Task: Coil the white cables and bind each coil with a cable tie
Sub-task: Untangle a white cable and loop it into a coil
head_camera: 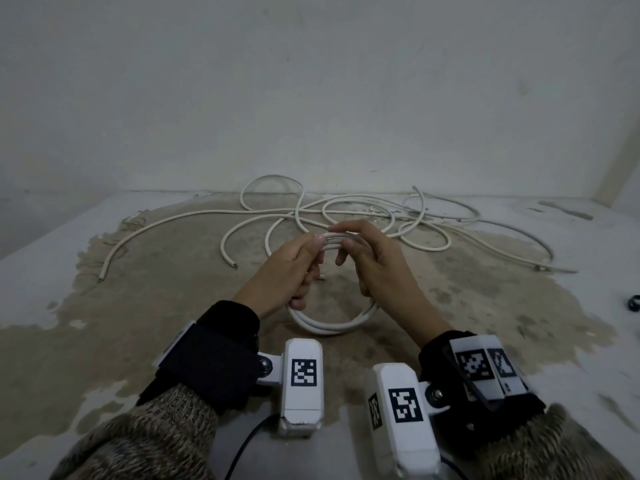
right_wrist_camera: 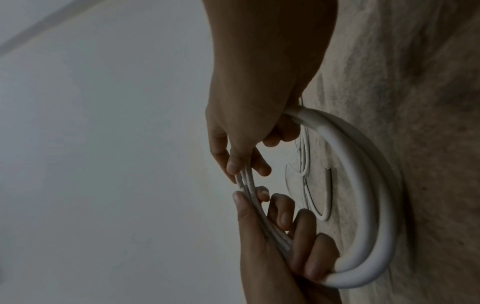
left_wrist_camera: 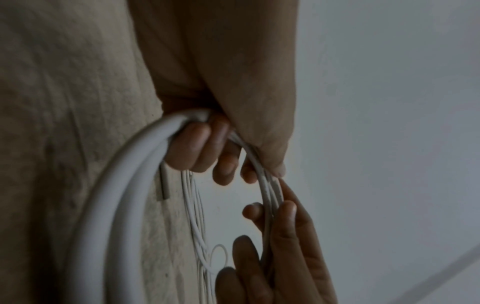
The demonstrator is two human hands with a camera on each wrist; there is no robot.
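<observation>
Both your left hand [head_camera: 294, 268] and right hand [head_camera: 374, 261] grip the white cable coil [head_camera: 332, 323] at frame centre; keep turns aligned, pinch firmly.

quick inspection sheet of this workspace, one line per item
surface: pale floor with a large brownish stain.
job's things: white coil held upright in both hands; no cable tie seen.
clutter: small dark object at the right edge, too small to identify.
grippers: left hand and right hand both grip the coil's top.
cables: loose white cables sprawl tangled near the wall.
surroundings: bare pale wall.
</observation>
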